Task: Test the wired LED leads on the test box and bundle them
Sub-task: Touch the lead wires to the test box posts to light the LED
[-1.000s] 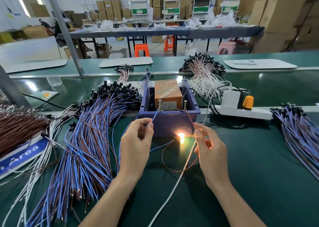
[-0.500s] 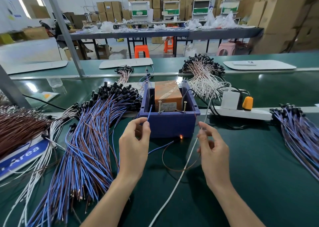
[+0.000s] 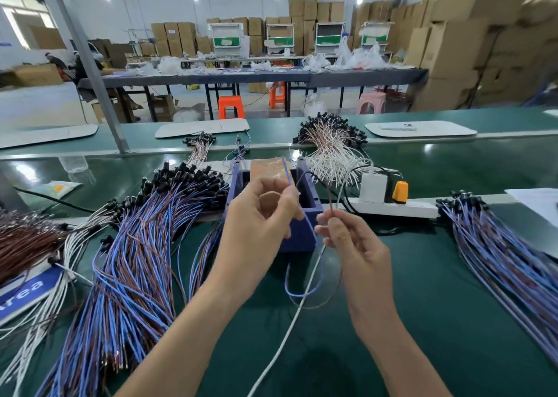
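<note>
My left hand (image 3: pixel 265 215) pinches the blue wire (image 3: pixel 311 230) of one LED lead, raised in front of the purple test box (image 3: pixel 302 230). My right hand (image 3: pixel 350 242) pinches the lead's brown wire (image 3: pixel 329 198) close beside it. Both wires loop down below my hands toward the green mat. The LED itself is not visible. The box holds a brown taped block (image 3: pixel 268 167), partly hidden by my left hand. A big pile of blue-brown leads (image 3: pixel 145 245) lies to the left, a smaller one (image 3: pixel 498 251) to the right.
A white power strip (image 3: pixel 395 207) with a white adapter and orange plug (image 3: pixel 400 191) sits right of the box; its white cable (image 3: pixel 290 330) runs toward me between my arms. A white-wired lead pile (image 3: pixel 332 152) lies behind the box, brown leads (image 3: pixel 24 239) far left.
The LED glowed a second ago with the wire ends on the box's posts, then dimmed. Both hands have since lifted the lead off the box and come closer together; the camera tilted up.
</note>
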`<act>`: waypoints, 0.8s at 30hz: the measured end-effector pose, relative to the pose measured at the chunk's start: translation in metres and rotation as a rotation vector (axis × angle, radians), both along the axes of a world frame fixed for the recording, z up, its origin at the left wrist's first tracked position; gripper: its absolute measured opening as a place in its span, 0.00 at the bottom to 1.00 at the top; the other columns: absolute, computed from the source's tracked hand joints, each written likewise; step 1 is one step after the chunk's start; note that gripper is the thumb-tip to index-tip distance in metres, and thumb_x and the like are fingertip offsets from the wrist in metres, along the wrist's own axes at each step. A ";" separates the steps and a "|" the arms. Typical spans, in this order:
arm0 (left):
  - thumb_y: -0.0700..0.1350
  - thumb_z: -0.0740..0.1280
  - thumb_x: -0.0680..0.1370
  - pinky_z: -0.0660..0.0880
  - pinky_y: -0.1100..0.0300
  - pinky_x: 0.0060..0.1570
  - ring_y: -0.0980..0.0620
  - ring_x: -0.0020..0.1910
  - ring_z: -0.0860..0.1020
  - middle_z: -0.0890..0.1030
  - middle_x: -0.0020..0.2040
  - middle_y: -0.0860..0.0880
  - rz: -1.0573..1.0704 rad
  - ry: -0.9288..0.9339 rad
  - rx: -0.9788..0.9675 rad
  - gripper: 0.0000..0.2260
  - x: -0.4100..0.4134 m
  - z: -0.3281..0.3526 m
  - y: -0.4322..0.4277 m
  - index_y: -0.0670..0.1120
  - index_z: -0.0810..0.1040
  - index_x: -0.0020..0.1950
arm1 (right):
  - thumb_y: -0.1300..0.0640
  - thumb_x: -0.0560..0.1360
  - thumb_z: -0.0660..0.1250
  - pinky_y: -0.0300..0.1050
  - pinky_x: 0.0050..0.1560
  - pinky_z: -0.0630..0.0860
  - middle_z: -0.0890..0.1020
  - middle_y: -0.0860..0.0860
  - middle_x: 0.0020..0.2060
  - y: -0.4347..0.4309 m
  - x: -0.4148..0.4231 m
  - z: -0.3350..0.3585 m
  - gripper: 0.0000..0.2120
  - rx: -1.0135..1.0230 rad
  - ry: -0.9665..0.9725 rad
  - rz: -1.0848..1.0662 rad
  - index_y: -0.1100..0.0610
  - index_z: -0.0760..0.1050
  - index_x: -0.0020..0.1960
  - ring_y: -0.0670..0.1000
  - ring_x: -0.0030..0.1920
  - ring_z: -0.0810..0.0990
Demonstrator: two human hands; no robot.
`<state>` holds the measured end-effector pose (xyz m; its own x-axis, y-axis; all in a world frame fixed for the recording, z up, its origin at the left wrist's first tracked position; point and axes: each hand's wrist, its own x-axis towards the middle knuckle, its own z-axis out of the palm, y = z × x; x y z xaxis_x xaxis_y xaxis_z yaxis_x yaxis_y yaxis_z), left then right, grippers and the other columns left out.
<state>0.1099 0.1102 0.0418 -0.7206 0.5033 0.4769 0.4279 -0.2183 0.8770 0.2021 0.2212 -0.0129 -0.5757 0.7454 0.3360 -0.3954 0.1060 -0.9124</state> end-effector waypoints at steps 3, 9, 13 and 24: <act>0.40 0.65 0.83 0.73 0.71 0.30 0.61 0.29 0.79 0.85 0.36 0.51 -0.134 0.021 0.044 0.04 0.017 0.025 0.019 0.45 0.75 0.48 | 0.58 0.83 0.64 0.36 0.48 0.80 0.87 0.50 0.46 -0.002 0.004 0.023 0.08 0.023 0.066 0.062 0.57 0.81 0.56 0.51 0.46 0.87; 0.52 0.64 0.82 0.77 0.58 0.37 0.57 0.39 0.81 0.86 0.47 0.55 -0.167 0.111 -0.020 0.06 0.030 0.019 0.046 0.54 0.76 0.57 | 0.53 0.80 0.65 0.35 0.39 0.75 0.81 0.45 0.36 0.025 0.028 0.047 0.09 -0.055 0.126 0.017 0.49 0.85 0.53 0.45 0.33 0.75; 0.61 0.57 0.83 0.80 0.52 0.41 0.56 0.40 0.81 0.84 0.50 0.59 -0.396 0.252 -0.466 0.14 0.045 -0.024 0.057 0.59 0.78 0.59 | 0.58 0.83 0.61 0.34 0.38 0.74 0.78 0.45 0.34 0.050 0.048 0.059 0.12 -0.154 0.247 -0.015 0.52 0.84 0.53 0.43 0.32 0.72; 0.57 0.54 0.86 0.69 0.66 0.26 0.56 0.28 0.71 0.84 0.51 0.57 -0.871 0.060 -0.549 0.15 0.105 -0.033 0.098 0.54 0.79 0.59 | 0.59 0.85 0.59 0.34 0.37 0.77 0.79 0.45 0.31 0.116 0.130 0.078 0.10 -0.365 0.427 -0.252 0.54 0.79 0.53 0.42 0.30 0.74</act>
<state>0.2153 0.2085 0.0089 0.0161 0.9988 0.0467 0.3595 -0.0494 0.9319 0.3321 0.3377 0.0653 -0.2378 0.9515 0.1950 -0.7371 -0.0461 -0.6742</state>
